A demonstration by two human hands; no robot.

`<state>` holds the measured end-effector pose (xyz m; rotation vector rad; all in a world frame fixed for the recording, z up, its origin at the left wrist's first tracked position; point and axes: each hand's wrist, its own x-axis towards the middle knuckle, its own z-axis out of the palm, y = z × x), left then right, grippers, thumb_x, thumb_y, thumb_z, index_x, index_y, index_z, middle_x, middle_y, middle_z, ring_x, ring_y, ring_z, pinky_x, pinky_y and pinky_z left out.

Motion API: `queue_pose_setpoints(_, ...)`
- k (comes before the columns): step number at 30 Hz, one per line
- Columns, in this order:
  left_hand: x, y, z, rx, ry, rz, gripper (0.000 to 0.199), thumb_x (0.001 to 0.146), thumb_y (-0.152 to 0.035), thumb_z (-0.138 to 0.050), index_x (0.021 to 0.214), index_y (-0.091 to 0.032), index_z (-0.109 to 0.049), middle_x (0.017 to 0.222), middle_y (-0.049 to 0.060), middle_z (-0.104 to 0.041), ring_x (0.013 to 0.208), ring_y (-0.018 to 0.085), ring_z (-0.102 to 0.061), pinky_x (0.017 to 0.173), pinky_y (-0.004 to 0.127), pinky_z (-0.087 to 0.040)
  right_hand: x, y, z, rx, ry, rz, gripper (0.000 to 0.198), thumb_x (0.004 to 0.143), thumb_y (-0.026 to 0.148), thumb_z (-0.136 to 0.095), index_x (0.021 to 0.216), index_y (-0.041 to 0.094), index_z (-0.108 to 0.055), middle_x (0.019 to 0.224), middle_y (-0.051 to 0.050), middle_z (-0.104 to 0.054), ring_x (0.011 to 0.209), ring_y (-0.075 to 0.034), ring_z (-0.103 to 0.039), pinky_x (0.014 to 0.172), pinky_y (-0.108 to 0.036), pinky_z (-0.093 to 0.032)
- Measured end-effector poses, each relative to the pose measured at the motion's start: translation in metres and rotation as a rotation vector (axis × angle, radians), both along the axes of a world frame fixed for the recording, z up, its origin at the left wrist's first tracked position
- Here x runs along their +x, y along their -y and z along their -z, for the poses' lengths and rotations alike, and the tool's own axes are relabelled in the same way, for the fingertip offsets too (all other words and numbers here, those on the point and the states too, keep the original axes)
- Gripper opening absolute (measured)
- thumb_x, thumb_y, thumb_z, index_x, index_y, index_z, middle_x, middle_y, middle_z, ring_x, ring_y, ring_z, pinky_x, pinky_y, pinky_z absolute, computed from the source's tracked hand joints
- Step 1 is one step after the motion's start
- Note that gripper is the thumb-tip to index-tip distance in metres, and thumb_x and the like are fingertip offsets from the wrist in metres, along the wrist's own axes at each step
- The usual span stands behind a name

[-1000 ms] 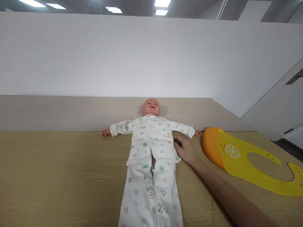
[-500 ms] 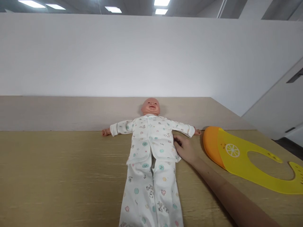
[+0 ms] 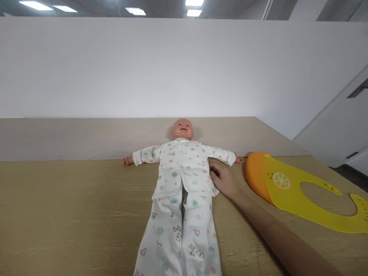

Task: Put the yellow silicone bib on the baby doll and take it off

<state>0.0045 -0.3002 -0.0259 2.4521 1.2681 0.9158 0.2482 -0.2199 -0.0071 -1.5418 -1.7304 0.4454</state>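
A baby doll (image 3: 182,129) lies on its back on the wooden table, head at the far side and arms spread. It is dressed in a white printed shirt (image 3: 172,174) and matching white trousers (image 3: 198,234); the trousers run out of the bottom of the view. My right hand (image 3: 224,179) rests against the doll's side, just under its outstretched arm on the right. A gap shows between thumb and forefinger; the fingertips touch the shirt's edge and are partly hidden. My left hand is outside the view.
To the right of my forearm lies a yellow bib (image 3: 299,207) with an orange pocket (image 3: 257,176) and a citrus slice print. A low wooden board (image 3: 71,138) edges the back of the table (image 3: 71,214), before a white wall (image 3: 129,69). A door stands far right.
The trouser leg on the left has swung outward to the left, widening the gap between the legs. My right hand stays at the doll's side. The view has shifted slightly.
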Motion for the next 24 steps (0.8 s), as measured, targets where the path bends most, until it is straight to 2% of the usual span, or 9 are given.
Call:
queue_pose_setpoints(2,-0.007,0.013,0.0,-0.043,0.0,-0.014,0.065,0.091,-0.043,-0.006,0.09,-0.016,-0.065,0.099,0.01,-0.052,0.102,0.035,-0.058,0.049,0.031,-0.043,0.0,0.0,0.0,0.005,0.008,0.002,0.019,0.074,0.016,-0.043,0.083,0.019,-0.06,0.079,-0.003,-0.066,0.07,-0.019,-0.058,0.064,-0.03,-0.041)
queue_pose_setpoints(5,-0.014,0.024,-0.001,-0.085,0.0,-0.033,0.079,0.088,-0.042,0.008,0.082,-0.013,-0.066,0.1,0.009,-0.049,0.1,0.036,-0.059,0.049,0.031,-0.04,-0.001,0.0,-0.001,0.011,0.011,0.006,0.019,0.074,0.017,-0.042,0.082,0.019,-0.06,0.079,-0.003,-0.066,0.07,-0.019,-0.058,0.063,-0.03,-0.041)
queue_pose_setpoints(11,-0.01,0.018,-0.003,-0.099,0.016,-0.029,0.047,0.087,-0.048,-0.03,0.081,-0.019,-0.066,0.095,0.011,-0.055,0.098,0.038,-0.06,0.044,0.032,-0.044,-0.001,0.001,-0.002,-0.008,-0.002,0.008,0.019,0.074,0.016,-0.042,0.082,0.019,-0.059,0.078,-0.003,-0.066,0.072,-0.019,-0.059,0.065,-0.03,-0.041)
queue_pose_setpoints(13,-0.009,0.017,-0.004,-0.095,0.016,-0.026,0.046,0.088,-0.046,-0.029,0.082,-0.019,-0.066,0.095,0.01,-0.055,0.098,0.037,-0.06,0.046,0.033,-0.045,-0.001,0.001,-0.001,-0.006,0.002,0.009,0.019,0.074,0.017,-0.042,0.083,0.019,-0.059,0.079,-0.003,-0.066,0.071,-0.019,-0.058,0.065,-0.03,-0.041)
queue_pose_setpoints(15,-0.007,0.019,-0.004,-0.09,0.011,-0.018,0.058,0.091,-0.044,-0.015,0.085,-0.015,-0.066,0.096,0.01,-0.053,0.1,0.036,-0.059,0.05,0.034,-0.043,-0.001,0.0,-0.001,-0.002,0.004,0.004,0.019,0.074,0.017,-0.042,0.082,0.019,-0.059,0.079,-0.003,-0.066,0.07,-0.018,-0.058,0.064,-0.03,-0.041)
queue_pose_setpoints(17,-0.006,0.02,-0.004,-0.085,0.008,-0.009,0.063,0.09,-0.049,-0.013,0.086,-0.015,-0.066,0.096,0.01,-0.052,0.099,0.035,-0.06,0.051,0.034,-0.044,-0.001,0.0,0.0,0.005,-0.001,0.001,0.019,0.074,0.018,-0.042,0.082,0.02,-0.059,0.077,-0.003,-0.065,0.069,-0.018,-0.057,0.063,-0.03,-0.041)
queue_pose_setpoints(18,-0.004,0.02,-0.004,-0.083,0.006,-0.004,0.063,0.09,-0.051,-0.013,0.088,-0.015,-0.066,0.097,0.011,-0.052,0.099,0.034,-0.06,0.051,0.034,-0.045,-0.001,0.0,0.0,0.008,-0.005,0.0,0.019,0.074,0.018,-0.042,0.081,0.02,-0.059,0.077,-0.003,-0.065,0.068,-0.018,-0.057,0.062,-0.03,-0.041)
queue_pose_setpoints(20,-0.001,0.017,-0.003,-0.078,0.005,0.004,0.051,0.087,-0.056,-0.03,0.091,-0.019,-0.065,0.1,0.011,-0.054,0.096,0.034,-0.061,0.048,0.035,-0.048,-0.001,0.0,0.0,0.01,-0.011,-0.003,0.019,0.074,0.018,-0.042,0.082,0.02,-0.059,0.078,-0.003,-0.066,0.068,-0.018,-0.057,0.062,-0.03,-0.041)
queue_pose_setpoints(24,0.01,0.0,-0.005,-0.069,-0.008,0.018,0.05,0.088,-0.053,-0.027,0.097,-0.02,-0.064,0.1,0.012,-0.055,0.098,0.034,-0.059,0.05,0.038,-0.049,-0.002,0.0,-0.002,0.003,-0.013,-0.004,0.019,0.074,0.017,-0.042,0.083,0.019,-0.059,0.081,-0.004,-0.066,0.072,-0.019,-0.058,0.065,-0.03,-0.042)
